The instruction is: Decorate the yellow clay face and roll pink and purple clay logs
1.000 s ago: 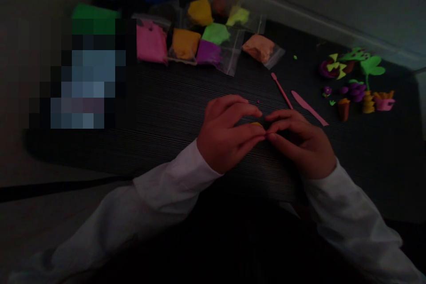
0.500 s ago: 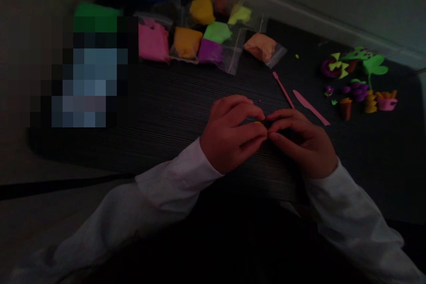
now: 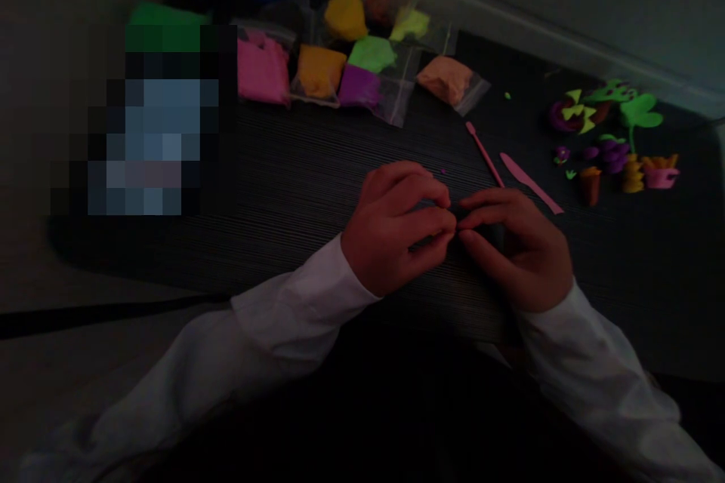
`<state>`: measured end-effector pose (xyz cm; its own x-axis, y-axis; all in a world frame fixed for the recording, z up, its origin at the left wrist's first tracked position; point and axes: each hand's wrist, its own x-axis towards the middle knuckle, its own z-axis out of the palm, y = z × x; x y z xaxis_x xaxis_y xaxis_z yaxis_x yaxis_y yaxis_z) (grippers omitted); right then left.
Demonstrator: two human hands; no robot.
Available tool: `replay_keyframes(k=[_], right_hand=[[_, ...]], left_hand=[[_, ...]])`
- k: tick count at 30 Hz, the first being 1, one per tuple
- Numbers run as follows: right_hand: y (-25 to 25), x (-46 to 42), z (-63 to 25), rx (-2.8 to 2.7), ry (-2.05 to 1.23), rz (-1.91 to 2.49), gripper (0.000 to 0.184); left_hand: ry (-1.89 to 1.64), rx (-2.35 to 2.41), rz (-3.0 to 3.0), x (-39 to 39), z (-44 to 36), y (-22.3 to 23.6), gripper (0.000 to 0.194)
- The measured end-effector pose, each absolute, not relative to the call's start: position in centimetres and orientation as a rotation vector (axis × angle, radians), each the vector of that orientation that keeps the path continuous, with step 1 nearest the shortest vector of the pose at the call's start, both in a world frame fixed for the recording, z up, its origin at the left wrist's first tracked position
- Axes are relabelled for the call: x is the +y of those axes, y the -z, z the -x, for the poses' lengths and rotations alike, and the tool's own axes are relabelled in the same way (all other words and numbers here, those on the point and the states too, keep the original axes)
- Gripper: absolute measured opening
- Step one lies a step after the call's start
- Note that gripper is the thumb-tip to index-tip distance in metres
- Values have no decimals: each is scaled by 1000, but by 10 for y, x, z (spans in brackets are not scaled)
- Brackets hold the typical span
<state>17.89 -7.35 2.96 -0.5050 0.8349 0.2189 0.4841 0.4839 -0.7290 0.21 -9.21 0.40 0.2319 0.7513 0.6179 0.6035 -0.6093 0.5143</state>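
Observation:
My left hand (image 3: 396, 226) and my right hand (image 3: 518, 245) meet fingertip to fingertip on the dark striped table (image 3: 272, 189). Both are curled in a pinch around something small between them. It is hidden by the fingers now; earlier frames showed a bit of yellow clay there. Two pink modelling tools (image 3: 529, 183) lie just beyond my right hand. White sleeves cover both forearms.
Bags of coloured clay (image 3: 351, 64) lie at the far edge: pink, orange, purple, green, yellow, blue. Small finished clay figures (image 3: 617, 143) stand at the right. A blurred-out patch (image 3: 152, 136) is on the left. A pale wall runs behind the table.
The fingers have closed tighter over the yellow piece, which no longer shows. The hands have stayed in the same spot.

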Motion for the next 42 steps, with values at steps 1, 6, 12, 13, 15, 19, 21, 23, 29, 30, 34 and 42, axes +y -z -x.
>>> replay_keyframes(k=[1,6,12,13,15,19,21,23,29,30,34,42], right_hand=[[-29,-74,-179,-2174,-791,1079,13],[-29,-74,-179,-2207,-744,1076,14],[-29,-74,-179,-2218,-715,1058,14],[-28,-74,-179,-2220,-711,1063,14],[-28,-74,-179,-2225,-705,1068,13],[-27,-74,-179,-2233,-690,1064,13],[-28,-74,-178,-2231,-678,1059,12],[-28,-73,-178,-2230,-665,1055,12],[-28,-74,-178,-2212,-621,1076,11],[-27,-74,-178,-2206,-620,1079,10],[-27,-73,-178,-2197,-614,1080,12],[-26,-73,-178,-2216,-585,1073,13]], left_hand=[[-1324,1297,-2330,-92,-2,-4,6],[-1298,1317,-2319,-93,-2,-5,5],[-1308,1299,-2323,-92,-3,-6,4],[-1317,1295,-2323,-92,-3,-6,4],[-1325,1293,-2320,-92,-3,-6,4],[-1317,1304,-2311,-92,-3,-6,4],[-1305,1307,-2308,-92,-3,-6,4],[-1294,1303,-2306,-92,-2,-7,4],[-1268,1302,-2307,-93,-2,-7,9],[-1257,1310,-2301,-93,-2,-8,10],[-1253,1345,-2284,-93,-1,-7,11],[-1276,1334,-2299,-92,-1,-7,8]])
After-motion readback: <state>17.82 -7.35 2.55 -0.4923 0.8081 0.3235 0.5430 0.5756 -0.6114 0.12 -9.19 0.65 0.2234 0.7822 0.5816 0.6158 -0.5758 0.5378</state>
